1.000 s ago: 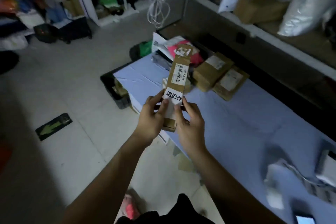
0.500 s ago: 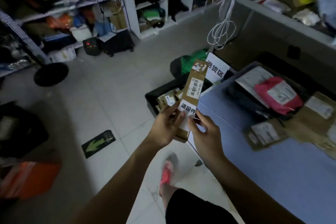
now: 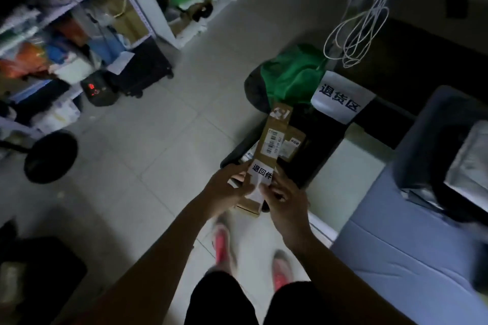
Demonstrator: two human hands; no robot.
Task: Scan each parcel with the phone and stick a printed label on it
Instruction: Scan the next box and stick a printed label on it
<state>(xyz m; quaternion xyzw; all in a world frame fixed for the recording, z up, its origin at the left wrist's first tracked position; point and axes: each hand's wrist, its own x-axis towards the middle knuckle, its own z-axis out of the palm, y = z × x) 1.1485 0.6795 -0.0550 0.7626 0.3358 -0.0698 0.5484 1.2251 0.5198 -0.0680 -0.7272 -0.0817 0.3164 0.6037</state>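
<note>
Where gripped, the brown parcel (image 3: 276, 124) bears a white label (image 3: 261, 175).

Single head-worn wide-angle cam, pointed fwd and steeply down, close on parcel (image 3: 272, 140) betw left hand (image 3: 227, 191) and right hand (image 3: 289, 202) at frame ctr, w/ shoes (image 3: 223, 241) on tiled floor (image 3: 148, 145) below, shelves (image 3: 79, 21) top-left, blue table (image 3: 390, 250) at right edge.
</note>
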